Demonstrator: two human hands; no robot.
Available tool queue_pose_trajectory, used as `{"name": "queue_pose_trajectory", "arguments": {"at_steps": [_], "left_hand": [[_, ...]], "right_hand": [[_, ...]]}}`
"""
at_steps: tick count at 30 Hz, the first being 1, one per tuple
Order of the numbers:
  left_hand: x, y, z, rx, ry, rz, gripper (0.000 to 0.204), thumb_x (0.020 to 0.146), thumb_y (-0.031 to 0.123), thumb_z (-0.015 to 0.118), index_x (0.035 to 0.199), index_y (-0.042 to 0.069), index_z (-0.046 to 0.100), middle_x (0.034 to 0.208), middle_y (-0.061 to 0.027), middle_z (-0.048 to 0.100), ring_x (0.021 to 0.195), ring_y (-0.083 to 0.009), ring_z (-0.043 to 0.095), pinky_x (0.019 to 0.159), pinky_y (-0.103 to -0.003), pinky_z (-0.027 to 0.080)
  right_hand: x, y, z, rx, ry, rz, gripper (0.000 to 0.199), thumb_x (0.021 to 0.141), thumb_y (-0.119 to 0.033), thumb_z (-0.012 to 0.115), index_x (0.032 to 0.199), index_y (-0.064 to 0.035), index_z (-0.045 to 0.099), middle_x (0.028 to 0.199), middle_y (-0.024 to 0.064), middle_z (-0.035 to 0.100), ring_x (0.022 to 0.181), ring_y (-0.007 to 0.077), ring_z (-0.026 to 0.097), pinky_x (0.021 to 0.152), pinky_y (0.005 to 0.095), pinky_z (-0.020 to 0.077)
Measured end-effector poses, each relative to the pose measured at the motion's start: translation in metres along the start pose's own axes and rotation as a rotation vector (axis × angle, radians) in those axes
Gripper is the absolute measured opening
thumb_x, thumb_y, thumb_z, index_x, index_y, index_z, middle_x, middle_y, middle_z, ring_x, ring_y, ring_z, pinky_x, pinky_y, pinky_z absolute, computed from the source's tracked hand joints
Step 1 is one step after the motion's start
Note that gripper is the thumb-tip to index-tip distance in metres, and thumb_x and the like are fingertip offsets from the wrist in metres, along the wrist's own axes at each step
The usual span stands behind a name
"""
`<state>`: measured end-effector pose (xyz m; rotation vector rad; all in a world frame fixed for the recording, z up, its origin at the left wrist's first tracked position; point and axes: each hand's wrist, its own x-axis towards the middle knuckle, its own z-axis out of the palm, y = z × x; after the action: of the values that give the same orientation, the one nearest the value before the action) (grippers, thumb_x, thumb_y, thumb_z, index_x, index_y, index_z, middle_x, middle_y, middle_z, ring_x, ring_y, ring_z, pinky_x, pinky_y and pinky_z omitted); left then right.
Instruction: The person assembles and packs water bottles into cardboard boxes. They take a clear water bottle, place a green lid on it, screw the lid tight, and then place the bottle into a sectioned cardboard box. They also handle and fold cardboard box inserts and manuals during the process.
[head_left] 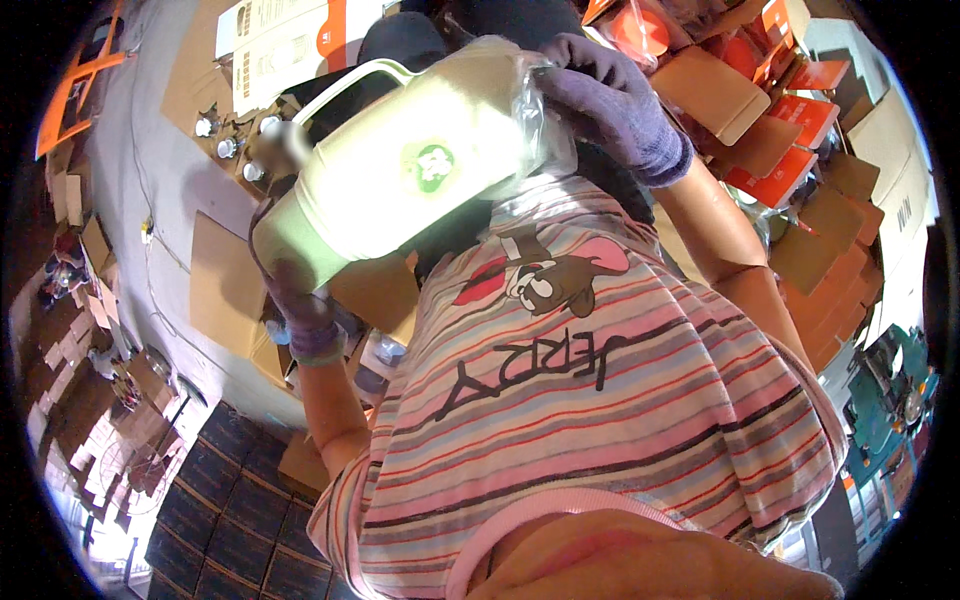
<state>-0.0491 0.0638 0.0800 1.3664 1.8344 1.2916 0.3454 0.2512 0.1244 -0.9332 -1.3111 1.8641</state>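
A pale green and white jug-shaped appliance (400, 170) with a slim white handle and a round green emblem is held up close in front of me, lying tilted on its side. My left hand (295, 295), in a purple glove, grips its green lower end. A purple glove also covers my right hand (615, 105), which grips the upper end, where clear plastic wrap (535, 125) bunches around the appliance. Below it I see my striped pink shirt (600, 400) with a cartoon print.
Flat brown cardboard sheets (225, 280) and white cartons (290, 45) lie on the grey floor at left. Several orange and brown boxes (800, 130) are piled at right. A dark tiled mat (230, 520) lies at lower left. A teal machine (895, 400) stands at far right.
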Motion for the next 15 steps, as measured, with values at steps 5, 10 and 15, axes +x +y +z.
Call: {"name": "queue_pose_trajectory", "arguments": {"at_steps": [5,10,15], "left_hand": [[0.018,0.102,0.072,-0.032,-0.158,0.154,0.092,0.074,0.045,0.073,0.139,-0.003,0.028,0.125,-0.0165,0.044,0.114,-0.0286,0.049,0.099,-0.042,0.041],[0.022,0.126,0.065,0.284,-0.239,0.288,0.098,0.058,0.032,0.078,0.136,-0.003,0.031,0.121,-0.0177,0.046,0.11,-0.0313,0.049,0.097,-0.043,0.04],[0.046,0.151,0.057,0.407,-0.3,0.421,0.091,0.051,0.021,0.078,0.132,-0.001,0.041,0.12,-0.0192,0.05,0.111,-0.0356,0.052,0.098,-0.044,0.042]], "right_hand": [[-0.002,0.002,0.067,-0.086,-0.195,-0.235,0.017,0.093,-0.019,0.061,0.099,-0.0027,0.062,0.083,-0.0012,0.061,0.073,0.0069,0.056,0.064,0.0234,0.0462],[-0.004,-0.008,0.085,-0.136,-0.363,-0.35,0.013,0.089,-0.013,0.066,0.095,-0.002,0.063,0.08,0.0003,0.061,0.072,0.0078,0.057,0.065,0.0241,0.046],[0.017,-0.021,0.076,0.039,-0.093,-0.018,0.016,0.092,-0.021,0.062,0.095,-0.0052,0.064,0.077,-0.0025,0.06,0.069,0.0031,0.054,0.06,0.0185,0.0434]]}}
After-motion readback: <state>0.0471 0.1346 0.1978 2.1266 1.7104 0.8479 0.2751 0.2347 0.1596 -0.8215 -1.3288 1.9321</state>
